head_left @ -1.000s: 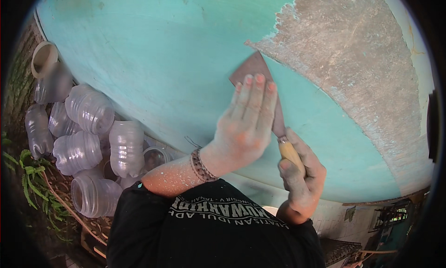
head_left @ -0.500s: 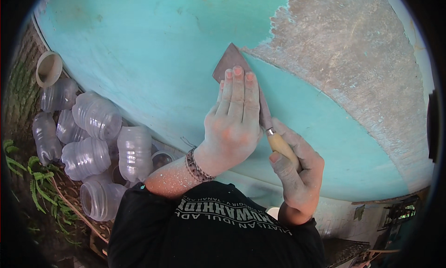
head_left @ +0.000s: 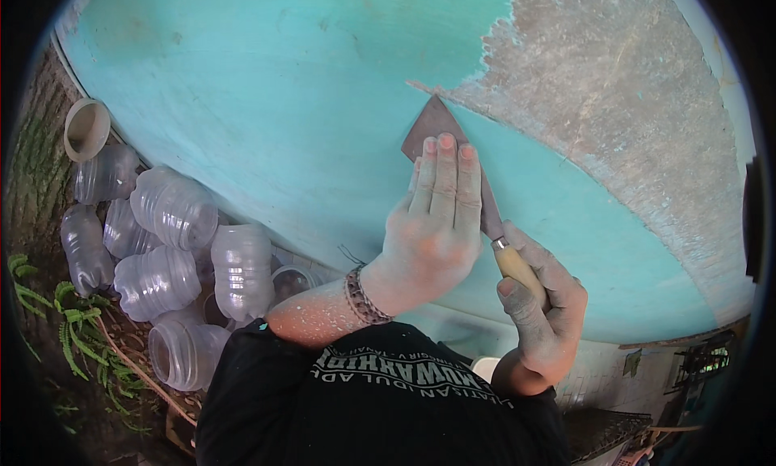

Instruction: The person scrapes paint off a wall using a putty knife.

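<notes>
A pointed trowel (head_left: 426, 126) with a grey metal blade and a pale wooden handle lies against a turquoise painted wall (head_left: 299, 126). Around the handle, the fingers and thumb of my right hand (head_left: 550, 308) are closed. My left hand (head_left: 432, 240), dusty with pale powder, lies flat on the blade with its fingers stretched out together toward the tip. That tip sits just below the lower border of a rough grey-brown patch (head_left: 606, 94) where paint is off the wall. Part of the blade is hidden under my left fingers.
Several clear plastic bottles with cut ends (head_left: 174, 207) are heaped at the left, beside a round whitish container (head_left: 86, 130). Green fern leaves (head_left: 81, 328) and a thin stem are below them. A dark grate-like object (head_left: 606, 434) is at the lower right.
In the picture, both hands and the trowel have shifted right and slightly down. The blade tip is now under the bare patch's border; my grip looks the same.
</notes>
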